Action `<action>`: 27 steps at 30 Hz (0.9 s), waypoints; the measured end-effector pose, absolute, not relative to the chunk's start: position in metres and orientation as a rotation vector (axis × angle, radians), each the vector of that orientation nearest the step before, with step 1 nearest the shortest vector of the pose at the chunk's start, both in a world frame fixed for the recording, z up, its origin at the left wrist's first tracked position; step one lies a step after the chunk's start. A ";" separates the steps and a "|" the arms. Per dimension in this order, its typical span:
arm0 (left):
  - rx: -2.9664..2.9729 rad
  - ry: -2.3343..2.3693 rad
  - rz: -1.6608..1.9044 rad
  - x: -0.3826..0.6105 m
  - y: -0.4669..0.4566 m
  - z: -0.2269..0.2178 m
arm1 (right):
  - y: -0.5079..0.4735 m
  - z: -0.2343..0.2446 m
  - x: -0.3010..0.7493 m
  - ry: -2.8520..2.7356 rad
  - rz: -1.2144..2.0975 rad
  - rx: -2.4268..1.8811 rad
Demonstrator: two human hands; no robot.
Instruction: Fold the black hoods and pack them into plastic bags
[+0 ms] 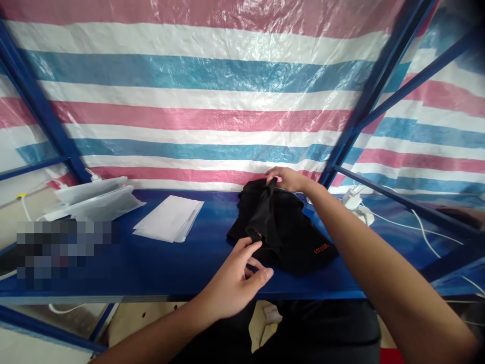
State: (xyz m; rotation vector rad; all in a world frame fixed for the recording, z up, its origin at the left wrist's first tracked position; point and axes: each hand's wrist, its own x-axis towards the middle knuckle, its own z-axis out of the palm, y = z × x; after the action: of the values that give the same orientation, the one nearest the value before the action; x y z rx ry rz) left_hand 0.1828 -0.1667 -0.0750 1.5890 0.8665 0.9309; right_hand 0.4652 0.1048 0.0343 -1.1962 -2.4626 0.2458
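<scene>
Right now, a black garment (293,230) gathered between two hands

Farthest left on the blue table (151,270), some translucent plastic bags (102,199) lie loosely stacked, and a pixelated patch hides whatever sits in front of them. Next come white sheets (166,217), flat and slightly fanned, well apart from the cloth. The left hand (237,283) reaches over the front edge of the table, its thumb apart from the index finger and its other fingers loosely curled; the index fingertip touches the near edge of a raised fold. The garment lies right of the middle, its left part bunched into that fold and its right part spread fairly flat, with orange lettering (321,248) near the lower right corner. At its far side, the right hand (286,179) pinches the top of the fold. Farther right, beyond that forearm, rest a white charger (352,197) and white cables (424,230).
</scene>
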 end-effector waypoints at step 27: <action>2.951 0.684 0.603 0.268 -0.112 -0.067 | 0.057 0.033 0.382 -2.449 0.534 -1.049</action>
State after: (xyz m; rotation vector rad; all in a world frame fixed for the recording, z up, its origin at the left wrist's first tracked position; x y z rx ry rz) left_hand 0.2685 -0.1116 -0.0669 2.9513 0.6840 0.6028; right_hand 0.3816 0.0571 0.0326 -1.0486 -2.4493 0.5336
